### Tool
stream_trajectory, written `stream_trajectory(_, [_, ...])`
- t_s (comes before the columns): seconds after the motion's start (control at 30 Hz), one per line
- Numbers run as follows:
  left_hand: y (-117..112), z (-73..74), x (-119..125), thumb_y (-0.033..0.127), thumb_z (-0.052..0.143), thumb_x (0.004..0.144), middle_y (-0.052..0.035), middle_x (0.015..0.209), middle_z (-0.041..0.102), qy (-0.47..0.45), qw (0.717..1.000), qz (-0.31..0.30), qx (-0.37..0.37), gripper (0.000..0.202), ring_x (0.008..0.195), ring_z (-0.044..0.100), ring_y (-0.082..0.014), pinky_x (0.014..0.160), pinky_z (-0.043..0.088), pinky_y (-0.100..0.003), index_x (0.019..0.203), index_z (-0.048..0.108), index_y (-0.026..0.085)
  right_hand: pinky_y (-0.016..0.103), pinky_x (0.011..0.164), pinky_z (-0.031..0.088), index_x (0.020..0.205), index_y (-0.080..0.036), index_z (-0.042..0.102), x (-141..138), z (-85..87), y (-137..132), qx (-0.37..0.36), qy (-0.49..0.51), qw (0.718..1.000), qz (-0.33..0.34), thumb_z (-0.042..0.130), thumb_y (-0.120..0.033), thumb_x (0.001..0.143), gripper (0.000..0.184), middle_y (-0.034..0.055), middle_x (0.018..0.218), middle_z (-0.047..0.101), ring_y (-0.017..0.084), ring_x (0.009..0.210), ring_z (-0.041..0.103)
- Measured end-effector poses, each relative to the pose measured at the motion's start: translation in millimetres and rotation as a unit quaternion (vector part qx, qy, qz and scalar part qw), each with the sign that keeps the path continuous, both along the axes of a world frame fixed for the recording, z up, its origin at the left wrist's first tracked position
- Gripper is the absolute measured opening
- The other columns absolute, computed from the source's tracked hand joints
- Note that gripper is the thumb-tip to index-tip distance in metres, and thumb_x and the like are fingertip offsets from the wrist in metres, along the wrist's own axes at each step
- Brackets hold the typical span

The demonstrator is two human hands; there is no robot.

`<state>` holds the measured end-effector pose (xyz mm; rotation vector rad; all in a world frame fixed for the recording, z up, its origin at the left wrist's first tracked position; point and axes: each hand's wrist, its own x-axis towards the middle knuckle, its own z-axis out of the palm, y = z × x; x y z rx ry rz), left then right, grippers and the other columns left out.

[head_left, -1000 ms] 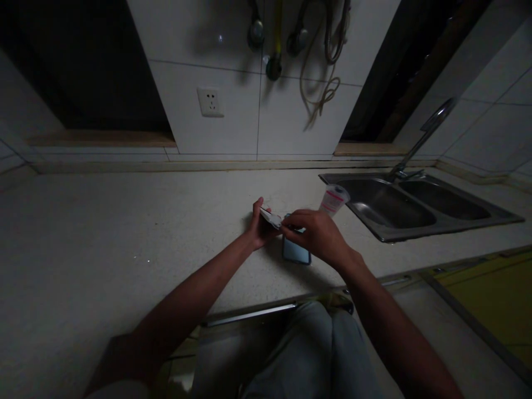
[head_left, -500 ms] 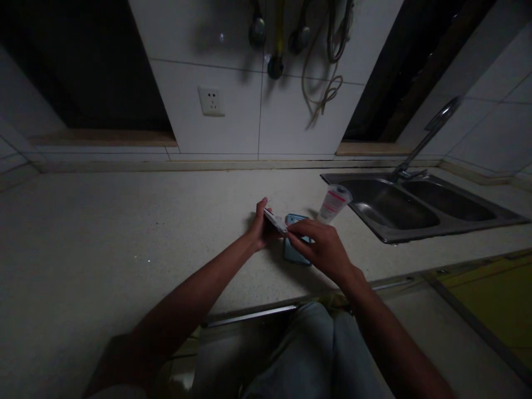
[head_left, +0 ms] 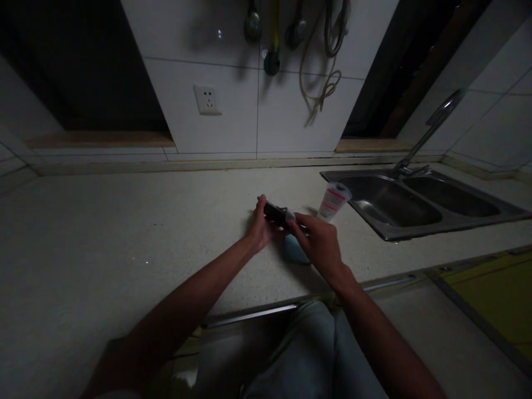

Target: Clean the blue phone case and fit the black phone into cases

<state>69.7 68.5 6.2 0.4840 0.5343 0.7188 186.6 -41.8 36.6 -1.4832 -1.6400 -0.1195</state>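
Note:
Both hands meet over the middle of a pale speckled counter (head_left: pixel 124 233). My left hand (head_left: pixel 258 228) is closed on one end of a small dark flat object (head_left: pixel 275 213), which I cannot make out in the dim light. My right hand (head_left: pixel 316 244) pinches the object's other end with thumb and fingers. A blue phone-like slab (head_left: pixel 293 252) lies flat on the counter just under my right hand, mostly hidden by it. A small white tube with red print (head_left: pixel 332 201) stands cap-down to the right of my hands.
A steel double sink (head_left: pixel 419 206) with a tap (head_left: pixel 432 123) is set into the counter at the right. A wall socket (head_left: pixel 206 100), hanging utensils (head_left: pixel 272 33) and a looped cord (head_left: pixel 324 83) are on the tiled wall behind. My knees show below the counter edge.
The object between my hands showed a pale face tilted up earlier; now it is turned level and looks dark. My right hand has shifted slightly left and covers more of the blue slab.

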Motion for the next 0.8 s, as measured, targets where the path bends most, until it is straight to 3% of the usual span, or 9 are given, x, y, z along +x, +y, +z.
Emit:
stream_trajectory(0.07, [0, 0.2, -1, 0.044, 0.074, 0.080, -0.0048, 0.091, 0.069, -0.001, 0.998, 0.048, 0.039, 0.045, 0.071, 0.068, -0.0185, 0.064, 0.058, -0.031, 0.114, 0.054, 0.024, 0.032, 0.071, 0.056, 0.100, -0.020, 0.076, 7, -2.6, 2, -0.008, 0.090, 0.996, -0.026, 0.061, -0.042, 0.092, 0.028, 0.0075, 0.089, 0.078, 0.022, 0.075, 0.071])
stream_trajectory(0.17, [2, -1.6, -2, 0.020, 0.076, 0.074, -0.0006, 0.098, 0.068, 0.012, 0.993, 0.084, 0.084, 0.062, 0.067, 0.069, -0.0161, 0.061, 0.059, -0.031, 0.126, 0.045, 0.033, 0.033, 0.068, 0.058, 0.099, -0.018, 0.077, 18, -7.6, 7, -0.039, 0.269, 0.962, -0.023, 0.064, -0.052, 0.087, 0.038, 0.0051, 0.087, 0.078, 0.023, 0.076, 0.072])
stream_trajectory(0.3, [6, -5.3, -2, 0.013, 0.074, 0.073, -0.0006, 0.095, 0.068, 0.025, 0.990, 0.076, 0.112, 0.068, 0.062, 0.069, -0.0162, 0.055, 0.058, -0.028, 0.130, 0.042, 0.033, 0.035, 0.066, 0.060, 0.099, -0.015, 0.076, 29, -16.9, 13, -0.072, 0.405, 0.911, 0.003, 0.072, -0.055, 0.077, 0.046, 0.0067, 0.088, 0.077, 0.024, 0.076, 0.073])
stream_trajectory(0.37, [8, -6.5, -3, 0.015, 0.074, 0.073, -0.0012, 0.092, 0.069, 0.037, 0.987, 0.074, 0.134, 0.065, 0.062, 0.070, -0.0181, 0.053, 0.058, -0.029, 0.128, 0.044, 0.031, 0.037, 0.067, 0.060, 0.098, -0.014, 0.077, 34, -21.9, 15, -0.087, 0.386, 0.919, 0.000, 0.072, -0.051, 0.077, 0.043, 0.0082, 0.087, 0.078, 0.025, 0.075, 0.073])
stream_trajectory(0.43, [9, -7.2, -3, 0.015, 0.075, 0.073, -0.0011, 0.091, 0.069, 0.047, 0.986, 0.074, 0.145, 0.064, 0.061, 0.070, -0.0185, 0.051, 0.058, -0.028, 0.128, 0.045, 0.030, 0.042, 0.074, 0.060, 0.098, -0.015, 0.078, 38, -26.7, 16, -0.090, 0.319, 0.943, -0.013, 0.068, -0.046, 0.081, 0.036, 0.0095, 0.090, 0.079, 0.028, 0.080, 0.074])
stream_trajectory(0.53, [9, -8.1, -3, 0.015, 0.078, 0.072, -0.0006, 0.093, 0.070, 0.037, 0.990, 0.060, 0.125, 0.071, 0.059, 0.070, -0.0169, 0.050, 0.057, -0.025, 0.132, 0.044, 0.033, 0.049, 0.091, 0.056, 0.103, -0.018, 0.078, 39, -32.2, 17, -0.067, 0.196, 0.978, -0.030, 0.062, -0.034, 0.086, 0.028, 0.0110, 0.107, 0.077, 0.031, 0.099, 0.073])
stream_trajectory(0.63, [9, -9.5, -3, 0.015, 0.081, 0.070, 0.0004, 0.092, 0.070, 0.018, 0.993, 0.041, 0.109, 0.079, 0.057, 0.070, -0.0156, 0.049, 0.056, -0.022, 0.135, 0.041, 0.036, 0.050, 0.102, 0.051, 0.110, -0.021, 0.076, 35, -33.4, 21, -0.055, 0.093, 0.994, -0.008, 0.057, -0.021, 0.088, 0.029, 0.0105, 0.126, 0.070, 0.029, 0.115, 0.068])
stream_trajectory(0.7, [10, -10.1, -4, 0.018, 0.080, 0.072, -0.0001, 0.089, 0.071, 0.012, 0.994, 0.028, 0.108, 0.070, 0.055, 0.069, -0.0147, 0.048, 0.055, -0.021, 0.132, 0.046, 0.032, 0.051, 0.107, 0.048, 0.113, -0.023, 0.075, 32, -31.3, 23, -0.050, 0.041, 0.998, 0.011, 0.054, -0.016, 0.089, 0.033, 0.0090, 0.132, 0.066, 0.028, 0.123, 0.063])
stream_trajectory(0.8, [13, -9.4, -3, 0.025, 0.076, 0.080, -0.0029, 0.081, 0.072, 0.001, 0.995, 0.024, 0.097, 0.041, 0.055, 0.067, -0.0147, 0.050, 0.054, -0.022, 0.116, 0.058, 0.021, 0.049, 0.110, 0.047, 0.118, -0.023, 0.073, 28, -25.9, 28, -0.046, 0.015, 0.998, 0.042, 0.053, -0.016, 0.091, 0.034, 0.0087, 0.134, 0.065, 0.027, 0.128, 0.060])
